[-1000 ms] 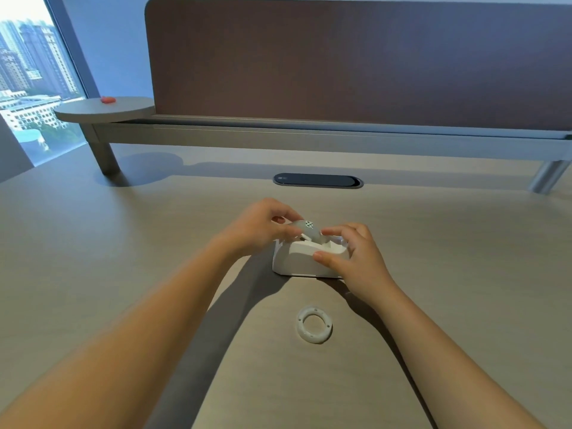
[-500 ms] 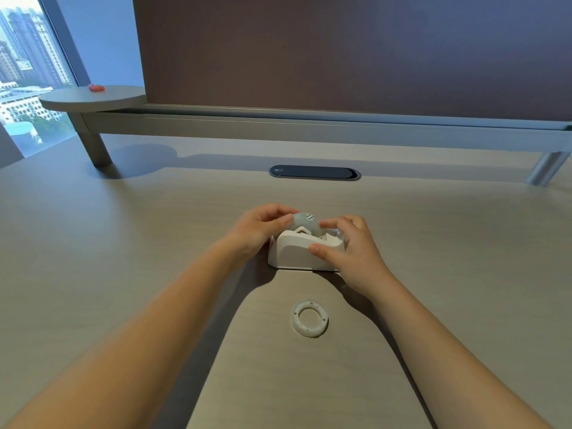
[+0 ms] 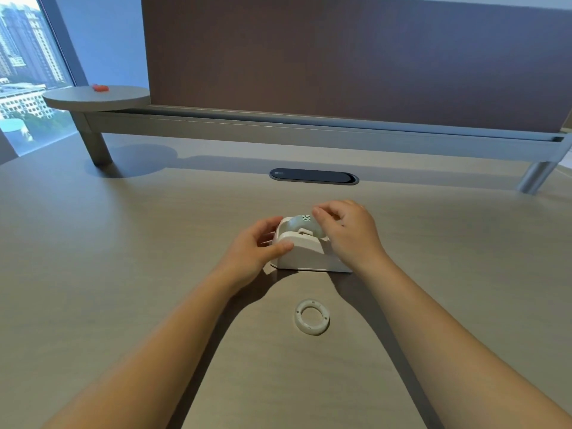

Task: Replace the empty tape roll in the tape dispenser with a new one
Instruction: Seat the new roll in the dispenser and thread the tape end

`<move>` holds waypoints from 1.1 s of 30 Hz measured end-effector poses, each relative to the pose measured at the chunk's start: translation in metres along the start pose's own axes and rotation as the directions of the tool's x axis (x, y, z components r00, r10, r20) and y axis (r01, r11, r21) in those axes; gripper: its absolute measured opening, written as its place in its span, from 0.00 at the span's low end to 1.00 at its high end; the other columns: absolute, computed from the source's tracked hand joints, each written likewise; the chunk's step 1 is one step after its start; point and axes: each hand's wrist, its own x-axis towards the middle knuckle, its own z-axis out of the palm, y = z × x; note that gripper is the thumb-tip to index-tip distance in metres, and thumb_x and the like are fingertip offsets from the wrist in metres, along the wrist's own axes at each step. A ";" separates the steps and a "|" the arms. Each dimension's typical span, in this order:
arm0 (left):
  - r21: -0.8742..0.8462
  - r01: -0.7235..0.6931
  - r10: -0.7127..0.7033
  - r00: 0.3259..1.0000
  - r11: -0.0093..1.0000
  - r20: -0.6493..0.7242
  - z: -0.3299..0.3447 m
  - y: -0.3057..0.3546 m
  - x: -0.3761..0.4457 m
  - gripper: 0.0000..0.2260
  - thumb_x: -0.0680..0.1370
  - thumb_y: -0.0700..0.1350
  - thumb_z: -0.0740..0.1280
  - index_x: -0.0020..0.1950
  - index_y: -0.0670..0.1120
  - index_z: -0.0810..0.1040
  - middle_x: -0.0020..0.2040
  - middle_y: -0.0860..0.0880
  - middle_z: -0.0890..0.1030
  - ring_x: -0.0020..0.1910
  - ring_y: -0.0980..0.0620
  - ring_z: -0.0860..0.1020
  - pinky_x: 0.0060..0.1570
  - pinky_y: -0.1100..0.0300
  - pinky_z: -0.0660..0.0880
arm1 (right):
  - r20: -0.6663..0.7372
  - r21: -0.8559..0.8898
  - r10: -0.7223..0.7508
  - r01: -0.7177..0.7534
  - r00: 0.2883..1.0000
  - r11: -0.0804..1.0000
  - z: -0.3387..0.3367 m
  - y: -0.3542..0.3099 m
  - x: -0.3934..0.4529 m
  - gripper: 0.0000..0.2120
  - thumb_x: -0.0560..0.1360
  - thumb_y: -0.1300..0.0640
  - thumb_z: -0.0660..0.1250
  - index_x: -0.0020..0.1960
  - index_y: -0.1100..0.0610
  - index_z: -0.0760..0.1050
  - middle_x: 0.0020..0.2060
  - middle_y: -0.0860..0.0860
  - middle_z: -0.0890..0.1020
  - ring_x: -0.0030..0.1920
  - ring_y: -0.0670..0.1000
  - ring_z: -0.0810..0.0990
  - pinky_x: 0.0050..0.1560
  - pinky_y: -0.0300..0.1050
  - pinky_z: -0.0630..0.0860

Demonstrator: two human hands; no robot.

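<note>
A white tape dispenser (image 3: 305, 253) stands on the desk in the middle of the view. A pale green patterned tape roll (image 3: 301, 222) sits in its cradle, partly hidden. My left hand (image 3: 253, 250) grips the dispenser's left end, thumb on its near side. My right hand (image 3: 348, 232) rests over the dispenser's right side, its fingertips pinched on the top of the roll. An empty white plastic core ring (image 3: 312, 316) lies flat on the desk nearer to me, apart from both hands.
A dark oval cable hatch (image 3: 314, 176) is set in the desk (image 3: 123, 243) behind the dispenser. A raised shelf rail (image 3: 309, 131) and brown partition panel (image 3: 340, 57) run along the back. A round side shelf (image 3: 96, 96) at back left carries a small red object (image 3: 100, 87).
My left hand has slid from the top of the roll down to the dispenser's left end. My right hand has moved up onto the roll.
</note>
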 end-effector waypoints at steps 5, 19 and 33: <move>0.050 -0.035 0.036 0.999 0.998 -0.023 0.003 0.000 -0.002 0.21 0.73 0.44 0.64 0.65 0.50 0.66 0.59 0.51 0.74 0.59 0.51 0.72 0.57 0.57 0.72 | 0.029 -0.064 0.017 -0.015 0.999 0.998 0.003 -0.005 0.004 0.12 0.74 0.52 0.60 0.47 0.56 0.79 0.46 0.52 0.80 0.55 0.56 0.72 0.54 0.49 0.61; 0.081 -0.042 0.046 0.998 0.996 -0.042 0.004 0.000 -0.001 0.21 0.73 0.44 0.64 0.65 0.50 0.66 0.63 0.48 0.74 0.61 0.50 0.71 0.58 0.56 0.71 | -0.019 -0.328 -0.167 0.152 0.986 0.932 0.002 -0.006 0.000 0.10 0.75 0.59 0.58 0.42 0.64 0.74 0.40 0.56 0.72 0.42 0.52 0.66 0.41 0.45 0.60; 0.060 -0.029 0.031 0.999 0.998 -0.031 0.003 0.002 -0.005 0.20 0.73 0.44 0.65 0.64 0.50 0.67 0.62 0.47 0.75 0.61 0.48 0.72 0.63 0.49 0.72 | 0.247 -0.171 0.284 -0.247 0.927 0.954 -0.019 -0.024 0.025 0.16 0.69 0.54 0.68 0.29 0.59 0.66 0.35 0.58 0.76 0.37 0.54 0.74 0.39 0.47 0.71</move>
